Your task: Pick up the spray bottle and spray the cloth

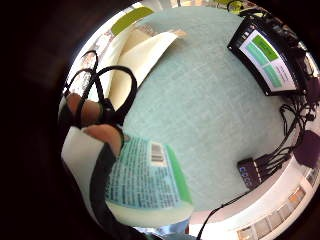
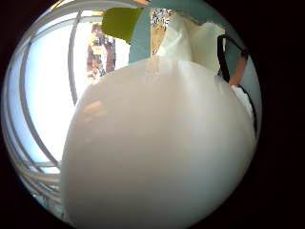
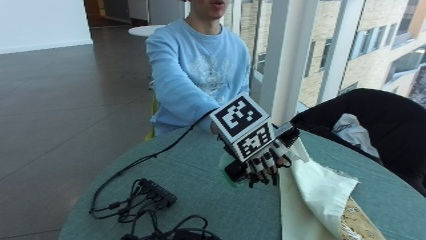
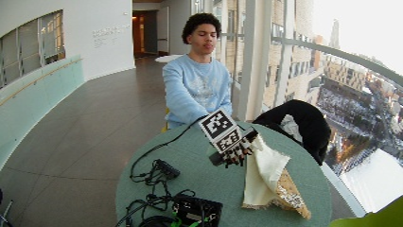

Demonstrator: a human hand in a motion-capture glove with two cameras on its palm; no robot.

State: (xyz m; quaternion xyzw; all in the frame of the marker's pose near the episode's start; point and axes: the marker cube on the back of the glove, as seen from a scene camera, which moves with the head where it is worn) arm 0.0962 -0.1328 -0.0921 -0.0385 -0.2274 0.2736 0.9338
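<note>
your hand (image 3: 261,162) holds the bottle (image 1: 145,180) above the table (image 3: 193,175).
your fingers (image 3: 265,169) are curled round the white bottle, its green label facing the little-finger side. the cloth (image 3: 319,192) lies folded on the table just beside your hand.

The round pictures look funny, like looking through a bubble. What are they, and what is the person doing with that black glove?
Those round pictures come from two tiny cameras on the palm of the gloved right hand. The other two are taken from across the table, one closer and one wider. A person in a blue sweater sits at the round green table. Their grip is wrapped around a spray bottle; one palm camera shows its label with a barcode, and the other is almost filled by the bottle's white body. Beside the hand lies a cream cloth, which the bottle is meant to spray. Black cables lie on the table too.
</note>
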